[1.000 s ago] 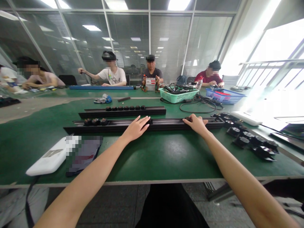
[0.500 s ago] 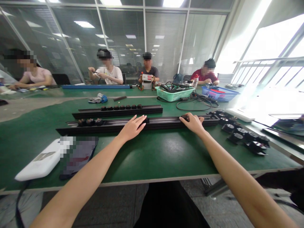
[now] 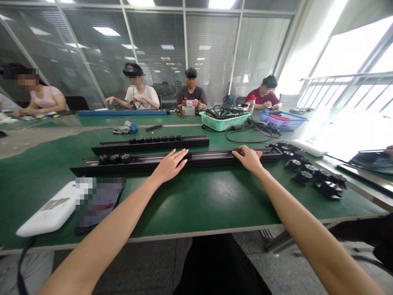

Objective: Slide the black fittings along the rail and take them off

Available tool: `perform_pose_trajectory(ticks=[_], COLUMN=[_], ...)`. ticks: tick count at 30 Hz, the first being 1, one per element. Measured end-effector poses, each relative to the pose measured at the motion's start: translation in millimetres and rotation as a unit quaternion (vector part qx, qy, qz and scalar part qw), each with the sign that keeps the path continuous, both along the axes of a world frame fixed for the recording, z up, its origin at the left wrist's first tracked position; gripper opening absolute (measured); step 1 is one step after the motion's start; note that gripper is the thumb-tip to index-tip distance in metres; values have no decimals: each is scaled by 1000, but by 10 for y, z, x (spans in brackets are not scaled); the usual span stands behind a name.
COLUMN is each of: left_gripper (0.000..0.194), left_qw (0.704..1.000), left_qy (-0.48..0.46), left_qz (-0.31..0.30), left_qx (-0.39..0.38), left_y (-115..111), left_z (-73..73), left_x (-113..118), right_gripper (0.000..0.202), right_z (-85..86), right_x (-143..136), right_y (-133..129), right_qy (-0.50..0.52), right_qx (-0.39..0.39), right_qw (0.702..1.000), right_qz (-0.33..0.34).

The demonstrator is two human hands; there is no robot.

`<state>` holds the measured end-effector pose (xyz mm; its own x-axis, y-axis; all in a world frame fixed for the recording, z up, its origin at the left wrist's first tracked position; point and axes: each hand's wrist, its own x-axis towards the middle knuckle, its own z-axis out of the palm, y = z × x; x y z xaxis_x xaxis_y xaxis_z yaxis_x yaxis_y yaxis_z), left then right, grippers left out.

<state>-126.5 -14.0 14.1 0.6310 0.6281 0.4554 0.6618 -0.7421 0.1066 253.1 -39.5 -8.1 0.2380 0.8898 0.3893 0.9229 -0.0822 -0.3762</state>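
Observation:
A long black rail (image 3: 211, 159) lies across the green table, with several black modules (image 3: 114, 158) seated near its left end. My left hand (image 3: 171, 164) rests on the rail's middle, fingers spread, partly over a dark piece there. Further right, my right hand (image 3: 250, 158) has its thumb and fingers closed round a small black module (image 3: 238, 151) at the rail's channel. Behind lies a second, shorter black rail (image 3: 150, 145) carrying a row of several small modules. At the right, several loose black modules (image 3: 307, 174) lie in rows beyond my right hand.
A white device (image 3: 50, 209) and a dark phone-like slab (image 3: 102, 209) lie front left. Behind the rails are a green basket (image 3: 224, 123), a blue basket (image 3: 284, 123), black cables (image 3: 251, 139) and a glove (image 3: 125, 128). Several people sit across the table.
The view has shifted slightly. Both my hands keep their places on the rail. Across the table, a person in white has lowered a hand, and the white and red box is held lower.

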Motion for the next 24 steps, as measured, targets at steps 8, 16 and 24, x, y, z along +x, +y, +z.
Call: perform_pose_trajectory(ticks=[8, 16, 24], left_gripper=[63, 63, 64], left_qw=[1000, 1000, 1000], left_qy=[3, 6, 2], left_qz=[8, -3, 0], left_qx=[4, 4, -1], left_y=[-7, 25, 2], left_z=[-3, -13, -4], left_x=[1, -3, -1], right_gripper=[42, 45, 39], right_z=[-33, -78, -77], right_x=[25, 51, 89], right_y=[17, 52, 63], right_qy=[-9, 1, 40], right_qx=[8, 35, 43], right_qw=[1000, 999, 998], right_qz=[-2, 0, -5])
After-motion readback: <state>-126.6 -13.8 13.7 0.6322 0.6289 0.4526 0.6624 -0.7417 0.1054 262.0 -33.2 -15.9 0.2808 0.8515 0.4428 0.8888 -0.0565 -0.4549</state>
